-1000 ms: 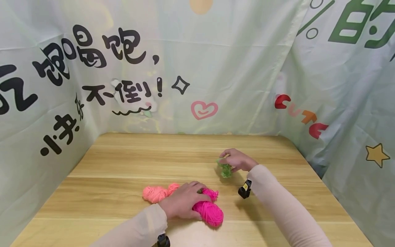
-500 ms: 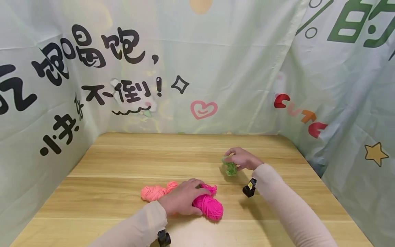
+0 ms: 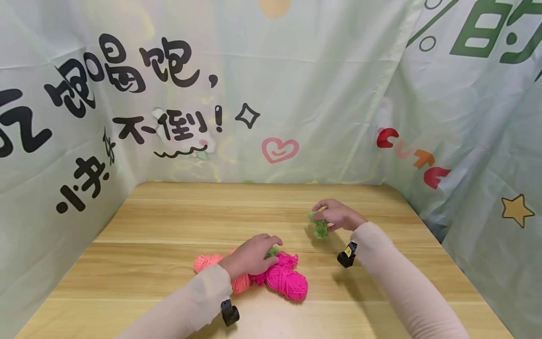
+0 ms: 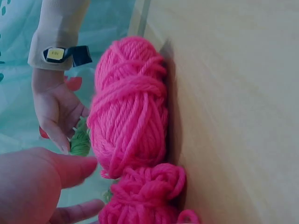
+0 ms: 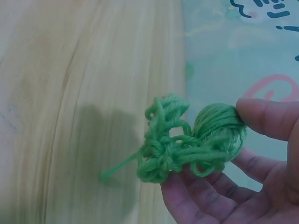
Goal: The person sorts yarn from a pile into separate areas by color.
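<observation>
Green yarn skein (image 5: 202, 155), pinched between curled fingers and thumb of the right hand (image 3: 338, 215), raised over the wooden table (image 3: 169, 216), right of centre. Looks light, soft and unlikely to slip; could snag or unravel at the loose loops (image 5: 161, 149) and trailing strand (image 5: 120, 167). Best taken by the compact wound end (image 5: 219, 122). Left hand (image 3: 251, 254) with fingers relaxed, beside the magenta skein (image 3: 288, 281), coral skein (image 3: 206, 262) and another green tuft (image 3: 273, 251); cannot tell whether touching. No container in view.
</observation>
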`<action>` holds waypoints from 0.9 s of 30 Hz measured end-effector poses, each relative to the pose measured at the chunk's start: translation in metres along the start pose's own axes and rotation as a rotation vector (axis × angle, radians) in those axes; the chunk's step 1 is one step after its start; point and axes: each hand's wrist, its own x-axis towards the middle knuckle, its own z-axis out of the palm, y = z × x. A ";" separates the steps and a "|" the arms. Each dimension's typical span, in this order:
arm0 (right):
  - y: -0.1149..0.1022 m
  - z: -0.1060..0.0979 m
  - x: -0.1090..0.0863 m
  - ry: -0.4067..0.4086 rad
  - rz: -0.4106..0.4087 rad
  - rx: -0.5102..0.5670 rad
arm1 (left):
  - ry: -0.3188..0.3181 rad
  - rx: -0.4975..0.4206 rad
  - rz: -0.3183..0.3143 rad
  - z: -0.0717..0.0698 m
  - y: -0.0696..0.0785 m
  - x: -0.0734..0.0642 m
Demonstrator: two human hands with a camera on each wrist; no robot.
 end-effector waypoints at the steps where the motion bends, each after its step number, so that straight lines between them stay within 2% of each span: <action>1: 0.001 -0.001 0.000 -0.001 -0.001 0.000 | 0.001 0.009 -0.007 0.000 0.000 0.002; 8: 0.004 -0.010 -0.004 0.014 0.005 0.009 | -0.062 0.041 -0.068 -0.004 0.002 0.014; 15: 0.007 -0.018 -0.006 0.022 0.000 0.003 | -0.139 0.012 -0.156 -0.008 0.003 0.020; 19: 0.007 -0.024 -0.008 0.020 -0.002 0.003 | -0.155 0.006 -0.200 -0.009 0.004 0.023; 27: 0.010 -0.032 -0.013 0.036 0.016 0.002 | -0.167 -0.004 -0.210 -0.007 0.005 0.028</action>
